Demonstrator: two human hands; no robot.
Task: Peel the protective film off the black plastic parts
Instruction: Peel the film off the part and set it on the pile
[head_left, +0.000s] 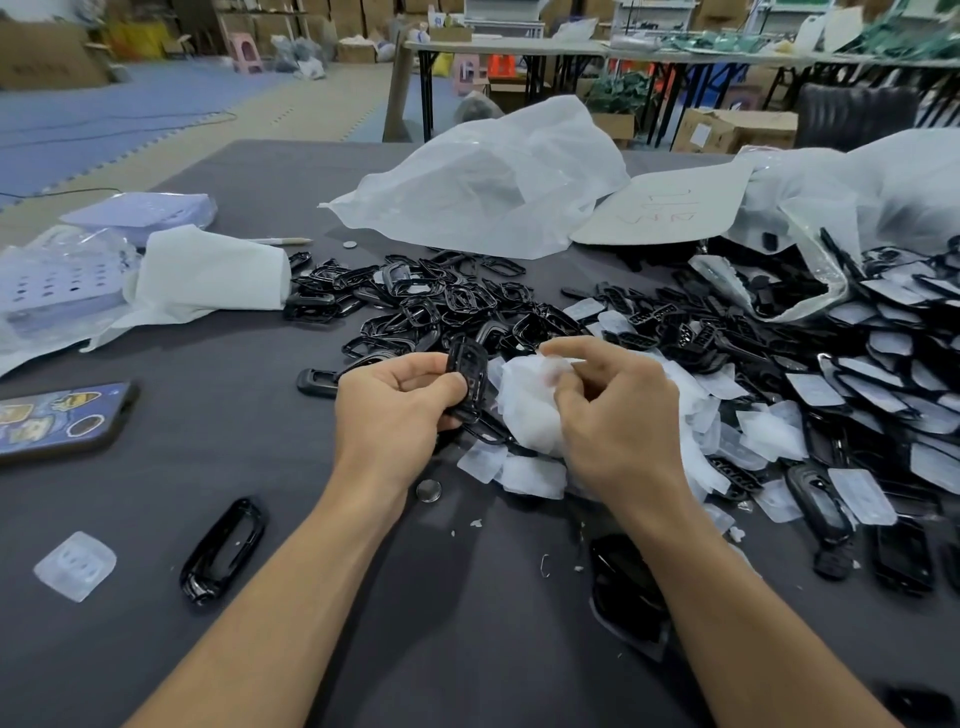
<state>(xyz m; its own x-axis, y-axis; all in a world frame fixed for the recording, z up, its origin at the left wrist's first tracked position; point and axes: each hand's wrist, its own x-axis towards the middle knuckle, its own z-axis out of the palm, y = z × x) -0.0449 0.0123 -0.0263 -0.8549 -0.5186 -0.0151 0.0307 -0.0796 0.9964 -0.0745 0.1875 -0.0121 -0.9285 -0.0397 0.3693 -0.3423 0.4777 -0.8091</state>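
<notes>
At a dark table in a cluttered workshop, left grip curled round a black plastic part above the table's middle, right grip pinching a wad of white film just beside it, heaps of black parts behind.

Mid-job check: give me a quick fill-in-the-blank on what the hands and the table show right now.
1. The left hand grips a black plastic part, while the right hand pinches a piece of white ____.
2. The sticker-covered phone lies on the person's ____ side.
3. The heap of film-covered parts lies on the person's ____ side.
Missing words: film; left; right.
</notes>
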